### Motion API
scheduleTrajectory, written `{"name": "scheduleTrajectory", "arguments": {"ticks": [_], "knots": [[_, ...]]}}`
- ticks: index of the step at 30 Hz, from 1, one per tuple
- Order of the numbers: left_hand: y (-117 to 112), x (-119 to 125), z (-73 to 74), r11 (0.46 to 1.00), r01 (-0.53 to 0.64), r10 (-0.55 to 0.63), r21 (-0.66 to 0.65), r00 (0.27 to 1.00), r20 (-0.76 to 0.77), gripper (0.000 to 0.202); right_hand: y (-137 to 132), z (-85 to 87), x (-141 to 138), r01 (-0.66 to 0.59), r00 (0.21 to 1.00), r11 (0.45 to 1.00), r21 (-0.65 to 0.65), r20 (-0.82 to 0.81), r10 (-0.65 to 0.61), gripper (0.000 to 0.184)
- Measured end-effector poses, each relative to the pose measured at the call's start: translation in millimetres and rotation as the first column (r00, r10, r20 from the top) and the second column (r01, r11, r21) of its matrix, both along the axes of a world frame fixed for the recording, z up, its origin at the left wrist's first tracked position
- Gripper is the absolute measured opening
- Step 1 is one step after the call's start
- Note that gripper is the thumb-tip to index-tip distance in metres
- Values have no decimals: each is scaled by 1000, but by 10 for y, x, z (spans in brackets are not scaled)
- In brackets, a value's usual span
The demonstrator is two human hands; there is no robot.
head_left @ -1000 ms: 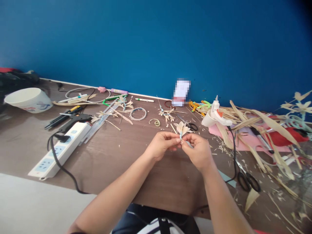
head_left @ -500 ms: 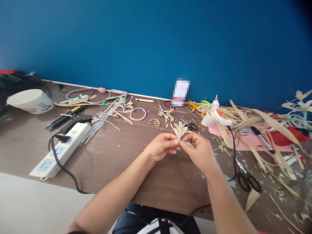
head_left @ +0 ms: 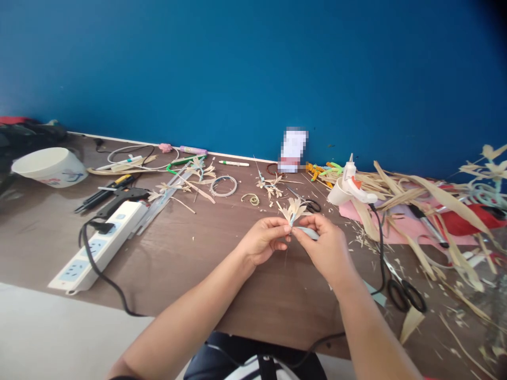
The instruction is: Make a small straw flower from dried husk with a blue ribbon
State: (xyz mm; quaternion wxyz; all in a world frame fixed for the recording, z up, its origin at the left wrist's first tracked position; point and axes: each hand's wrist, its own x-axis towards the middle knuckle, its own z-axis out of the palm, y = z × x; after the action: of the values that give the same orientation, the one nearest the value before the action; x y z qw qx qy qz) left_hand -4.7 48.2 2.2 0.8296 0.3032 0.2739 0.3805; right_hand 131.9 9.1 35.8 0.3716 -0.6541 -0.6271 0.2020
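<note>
Between my hands, above the front middle of the table, stands a pale husk flower (head_left: 293, 210) with light blue wrapping at its base. My left hand (head_left: 264, 238) pinches the flower's stem just under the petals. My right hand (head_left: 322, 241) is closed on a pale blue strip of tape (head_left: 308, 231), its thumb and index finger meeting the stem at the left fingertips. Most of the stem is hidden by the fingers. Just beyond the flower lie dark-handled scissors (head_left: 311, 205) and a smaller bunch of husk flowers (head_left: 271, 186).
A white power strip (head_left: 99, 248), a glue gun (head_left: 124, 198) and a white bowl (head_left: 49, 168) occupy the left side. To the right are a glue bottle (head_left: 349, 170), dried husks (head_left: 396, 184), large scissors (head_left: 404, 290) and a black cable (head_left: 381, 253). A blue wall (head_left: 237, 79) closes the back.
The pale blue tape shows more broadly beside my right fingers, and the flower has turned slightly. Both hands stay in nearly the same place, holding on.
</note>
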Motion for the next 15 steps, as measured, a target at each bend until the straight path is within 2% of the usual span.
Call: {"name": "scheduleTrajectory", "arguments": {"ticks": [4,10,15], "knots": [[-11,34,-7,997,-66,68,44,997,-34,17,-17,16,-22,-13,999,1000,6,38,13,11],[-30,59,-14,985,-117,129,129,987,-91,18,-10,-8,-56,-3,996,1000,-28,-84,1,8],[-51,72,12,979,-84,113,185,982,-149,19,-9,1,-34,-59,970,994,-88,-240,37,8]]}}
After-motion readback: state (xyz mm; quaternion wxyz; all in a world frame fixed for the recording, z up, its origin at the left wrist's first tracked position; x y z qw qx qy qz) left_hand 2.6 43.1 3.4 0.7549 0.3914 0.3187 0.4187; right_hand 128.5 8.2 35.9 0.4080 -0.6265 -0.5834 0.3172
